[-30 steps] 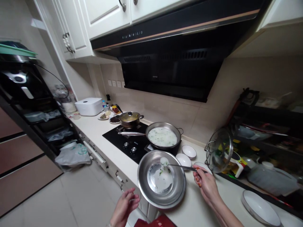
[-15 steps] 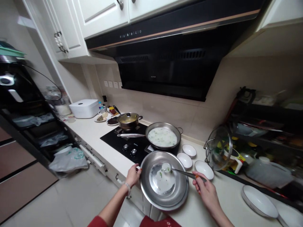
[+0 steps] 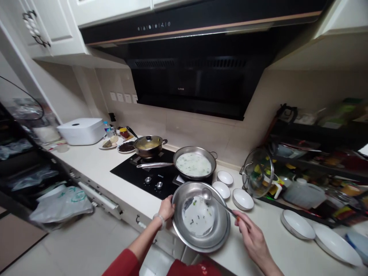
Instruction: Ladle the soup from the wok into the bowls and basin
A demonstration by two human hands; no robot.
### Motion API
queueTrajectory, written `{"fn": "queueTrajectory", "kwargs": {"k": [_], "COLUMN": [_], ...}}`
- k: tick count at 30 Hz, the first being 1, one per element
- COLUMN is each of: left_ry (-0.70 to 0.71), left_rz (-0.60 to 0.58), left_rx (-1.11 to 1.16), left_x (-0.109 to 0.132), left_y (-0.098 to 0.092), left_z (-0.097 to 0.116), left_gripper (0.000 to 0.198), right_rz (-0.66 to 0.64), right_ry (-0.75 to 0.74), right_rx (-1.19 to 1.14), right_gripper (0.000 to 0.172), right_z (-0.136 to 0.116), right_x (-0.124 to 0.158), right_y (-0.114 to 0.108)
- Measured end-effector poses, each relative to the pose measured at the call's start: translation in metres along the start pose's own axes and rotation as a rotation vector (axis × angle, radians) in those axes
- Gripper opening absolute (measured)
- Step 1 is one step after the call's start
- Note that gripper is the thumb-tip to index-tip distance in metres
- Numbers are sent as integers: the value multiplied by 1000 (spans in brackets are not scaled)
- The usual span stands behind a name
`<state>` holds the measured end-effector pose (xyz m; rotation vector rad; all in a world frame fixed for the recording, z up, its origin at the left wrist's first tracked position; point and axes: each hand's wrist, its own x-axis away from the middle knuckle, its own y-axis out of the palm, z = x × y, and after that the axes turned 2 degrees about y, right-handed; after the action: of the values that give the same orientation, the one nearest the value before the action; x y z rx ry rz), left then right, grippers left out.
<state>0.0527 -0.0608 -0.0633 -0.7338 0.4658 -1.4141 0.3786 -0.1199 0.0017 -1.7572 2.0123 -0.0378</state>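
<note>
My left hand grips the left rim of a wide steel basin, which is tilted at the counter's front edge. White liquid with green bits lies in its bottom. My right hand is closed round the handle of a metal ladle, whose bowl is over the upper part of the basin. Behind the basin, a steel pan holding white soup with green bits stands on the black hob, its long handle pointing left.
Three small white bowls stand right of the hob, larger white dishes further right. A lidded pan is on the hob's back left. A glass lid leans by the dark rack. The range hood hangs above.
The ladle's bowl has moved up toward the basin's upper rim and looks emptied. More white liquid is in the basin. The view has shifted slightly right.
</note>
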Motion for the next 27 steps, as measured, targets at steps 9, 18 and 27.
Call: {"fn": "queueTrajectory", "kwargs": {"k": [9,18,27], "left_ry": [-6,-33,-46], "left_rz": [-12,36,93], "left_rx": [47,85,26], "left_x": [0,0,3], "left_y": [1,6,8], "left_z": [-2,-5,-4], "left_gripper": [44,41,37], "right_rz": [346,121,60], "right_ry": [302,33,148], "right_rx": [-499,-104,-275], "right_gripper": [39,31,26], "right_z": [-29,1,34], "right_x": [-56,-142,-168], "right_y": [14,43,73]}}
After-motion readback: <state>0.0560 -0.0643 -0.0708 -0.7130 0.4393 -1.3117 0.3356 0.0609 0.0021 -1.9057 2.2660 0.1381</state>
